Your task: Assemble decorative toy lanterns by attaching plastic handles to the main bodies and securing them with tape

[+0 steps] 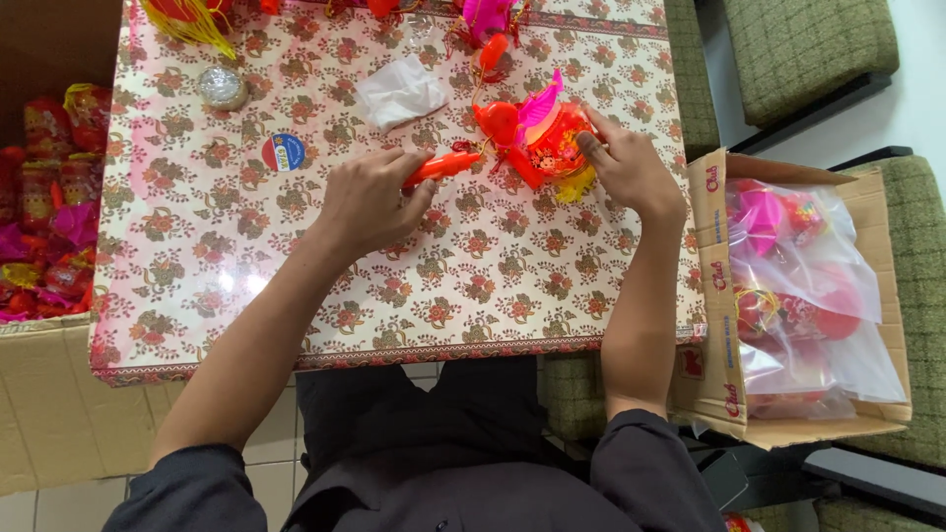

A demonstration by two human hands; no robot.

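Observation:
My left hand (370, 202) grips an orange stick-shaped handle (441, 166) that lies low over the table. A thin cord runs from it to a red toy lantern (537, 138) shaped like an animal with pink wings and a yellow tassel. My right hand (631, 169) rests against the lantern's right side, fingers on its round body. Both sit on a small table (296, 296) covered with a pink flowered cloth.
On the table lie a crumpled white plastic wrapper (402, 91), a round sticker (284, 152), a silvery tape roll (223, 88) and more toys along the far edge (488, 25). Cardboard boxes of packed toys stand at the left (44, 197) and the right (803, 296). Green chairs (808, 44) stand beyond.

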